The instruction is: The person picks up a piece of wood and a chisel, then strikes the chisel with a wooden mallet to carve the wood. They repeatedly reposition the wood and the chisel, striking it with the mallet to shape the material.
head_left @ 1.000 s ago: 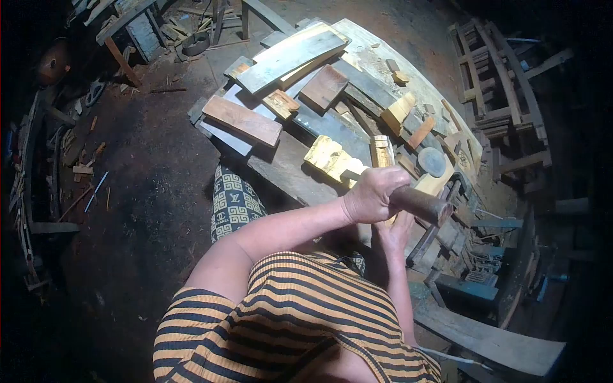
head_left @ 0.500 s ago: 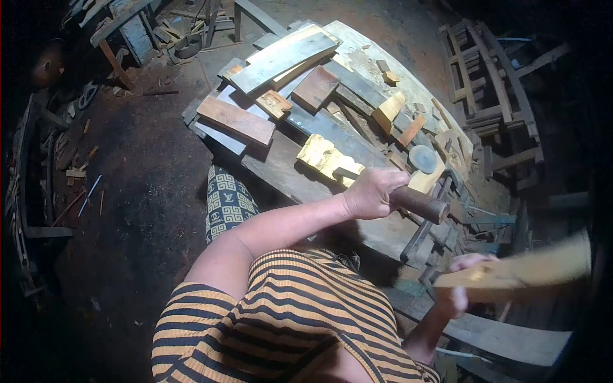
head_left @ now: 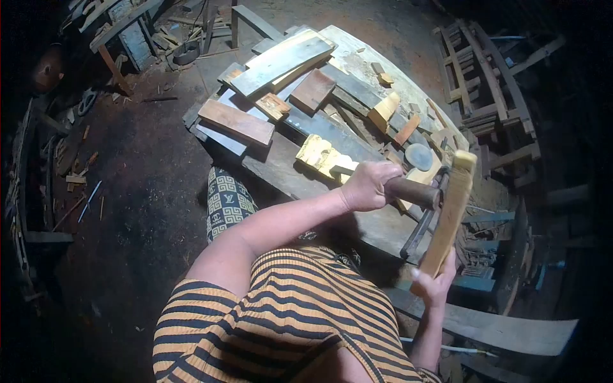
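Observation:
My left hand (head_left: 369, 186) is closed around a chisel (head_left: 415, 193) with a thick, dark round handle. Its blade slants down onto a pale yellow carved wood block (head_left: 319, 153) at the near edge of the workbench (head_left: 281, 159). In my right hand (head_left: 437, 281) is a wooden mallet (head_left: 452, 210), a long light-coloured bat-like piece gripped at its lower end. The mallet stands across the butt of the chisel handle, overlapping it in this view.
Wood blocks (head_left: 236, 121) and long boards (head_left: 284, 64) lie on the bench's left part. A round grey disc (head_left: 419, 157) and a metal bar clamp (head_left: 421, 230) are close to my hands. Wooden frames (head_left: 491, 83) stand at the right, and scraps litter the dark floor (head_left: 140, 210).
The mallet in my right hand has swung from far right, where it was blurred, leftward and up to the chisel's butt. My left hand and the chisel have shifted slightly left.

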### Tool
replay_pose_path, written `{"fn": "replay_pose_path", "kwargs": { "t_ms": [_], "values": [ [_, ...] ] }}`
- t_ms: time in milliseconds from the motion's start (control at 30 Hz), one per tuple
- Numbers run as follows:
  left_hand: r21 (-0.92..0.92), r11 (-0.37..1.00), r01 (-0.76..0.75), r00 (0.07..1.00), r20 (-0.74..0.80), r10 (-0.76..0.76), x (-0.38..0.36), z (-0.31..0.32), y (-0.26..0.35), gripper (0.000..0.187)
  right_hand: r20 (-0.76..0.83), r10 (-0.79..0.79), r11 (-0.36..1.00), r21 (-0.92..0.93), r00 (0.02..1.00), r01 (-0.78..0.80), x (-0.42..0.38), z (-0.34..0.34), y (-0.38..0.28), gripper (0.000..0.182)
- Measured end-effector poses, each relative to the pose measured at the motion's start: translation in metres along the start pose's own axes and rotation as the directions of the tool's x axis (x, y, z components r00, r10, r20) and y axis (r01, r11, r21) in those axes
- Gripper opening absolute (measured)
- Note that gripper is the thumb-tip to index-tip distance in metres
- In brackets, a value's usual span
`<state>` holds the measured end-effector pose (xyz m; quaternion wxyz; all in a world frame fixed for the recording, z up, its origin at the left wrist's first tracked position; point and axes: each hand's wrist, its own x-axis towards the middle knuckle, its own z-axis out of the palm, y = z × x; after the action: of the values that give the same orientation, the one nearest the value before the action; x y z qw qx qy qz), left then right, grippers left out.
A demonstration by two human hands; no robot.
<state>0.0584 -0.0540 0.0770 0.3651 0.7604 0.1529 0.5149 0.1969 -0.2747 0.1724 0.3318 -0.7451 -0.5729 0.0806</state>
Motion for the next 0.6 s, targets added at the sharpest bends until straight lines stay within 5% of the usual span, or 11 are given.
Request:
{"fn": "replay_pose_path", "kwargs": {
  "t_ms": [100,167,233,267,300,367,433,500,533,600],
  "values": [
    [0.006,1.0,-0.031,0.999,-0.039,0.031,-0.001,-0.002,-0.002,0.025,-0.096,0.246,0.915,0.352,0.965,-0.198,0.001,-0.015,0.011,0.076],
    [-0.045,0.999,0.004,1.0,0.003,-0.004,0.001,-0.004,-0.002,0.026,-0.315,0.166,0.529,0.828,0.934,0.185,0.003,-0.01,-0.009,0.076],
    [-0.045,0.999,-0.014,1.0,-0.011,0.014,0.001,-0.002,-0.001,0.026,-0.368,-0.087,0.34,0.863,0.926,0.375,0.0,0.002,0.015,0.078],
    [-0.041,0.999,-0.026,0.999,-0.03,0.025,0.002,-0.002,-0.002,0.026,-0.295,-0.134,0.734,0.612,0.946,0.295,-0.008,0.013,0.033,0.076],
    [-0.042,0.999,-0.027,0.999,-0.033,0.026,0.002,-0.001,-0.004,0.026,-0.207,-0.137,0.96,0.212,0.969,0.181,-0.016,0.018,0.045,0.076],
    [-0.041,0.997,-0.06,0.997,-0.049,0.058,0.0,0.002,-0.006,0.028,0.023,-0.035,0.987,0.155,0.999,0.031,-0.003,0.024,0.022,0.072],
    [-0.039,0.998,-0.04,0.999,-0.036,0.039,0.003,-0.002,-0.005,0.027,-0.089,-0.052,0.997,0.055,0.995,0.058,0.008,0.008,-0.006,0.073],
    [-0.043,0.999,-0.008,1.0,-0.005,0.008,-0.001,-0.003,-0.004,0.026,-0.32,0.05,0.885,0.454,0.946,0.107,0.005,0.008,0.01,0.074],
    [-0.035,0.999,-0.01,1.0,-0.004,0.01,-0.001,-0.003,-0.004,0.026,-0.393,0.1,0.661,0.713,0.914,0.234,0.009,0.01,-0.003,0.074],
    [-0.025,1.0,-0.019,1.0,-0.012,0.018,0.001,-0.003,-0.005,0.026,-0.423,0.139,0.524,0.798,0.895,0.296,0.005,0.02,0.005,0.079]
  ]
}}
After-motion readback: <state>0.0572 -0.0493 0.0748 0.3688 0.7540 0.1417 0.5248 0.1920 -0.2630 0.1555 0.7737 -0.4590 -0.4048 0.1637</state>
